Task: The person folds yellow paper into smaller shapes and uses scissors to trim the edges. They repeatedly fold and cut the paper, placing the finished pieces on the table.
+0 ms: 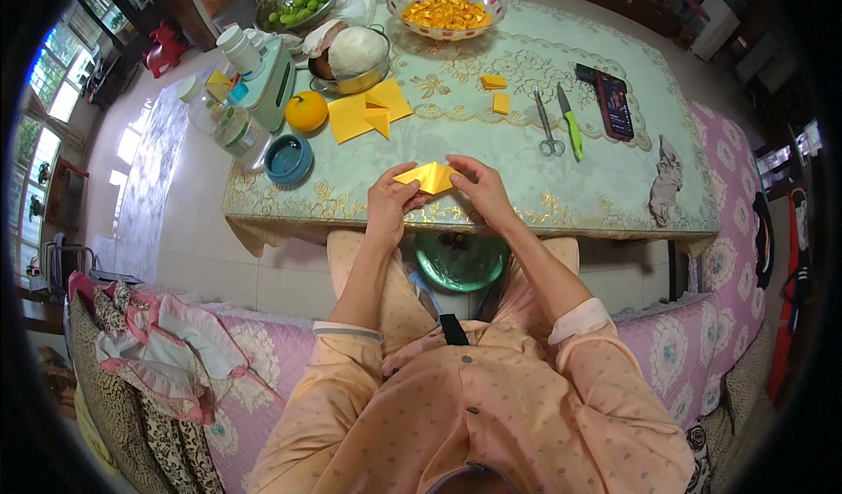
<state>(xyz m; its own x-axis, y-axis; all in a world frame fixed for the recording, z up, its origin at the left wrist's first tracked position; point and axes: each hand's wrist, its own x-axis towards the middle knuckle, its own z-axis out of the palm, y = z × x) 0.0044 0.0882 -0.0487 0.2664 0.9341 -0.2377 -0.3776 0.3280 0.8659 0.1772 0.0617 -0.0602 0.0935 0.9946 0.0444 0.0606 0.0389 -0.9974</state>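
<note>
A folded piece of shiny gold paper (433,178) is held between my two hands, just above the table's near edge. My left hand (393,194) pinches its left end, thumb on the front. My right hand (482,185) grips the right end between thumb and fingers. Beyond my hands, flat yellow paper sheets (345,120) lie with a partly folded piece (377,117) on top. Two small folded yellow papers (501,103) rest farther back near the middle. A glass bowl (447,32) at the far side holds many folded gold pieces (447,13).
Scissors (545,125), a green-handled knife (571,125) and a phone (614,104) lie to the right, near a crumpled cloth (666,181). At left stand a blue-green jar (287,159), an orange fruit (306,111), plastic bottles (240,132) and metal bowls (358,83). A green basin (462,264) sits below the table edge.
</note>
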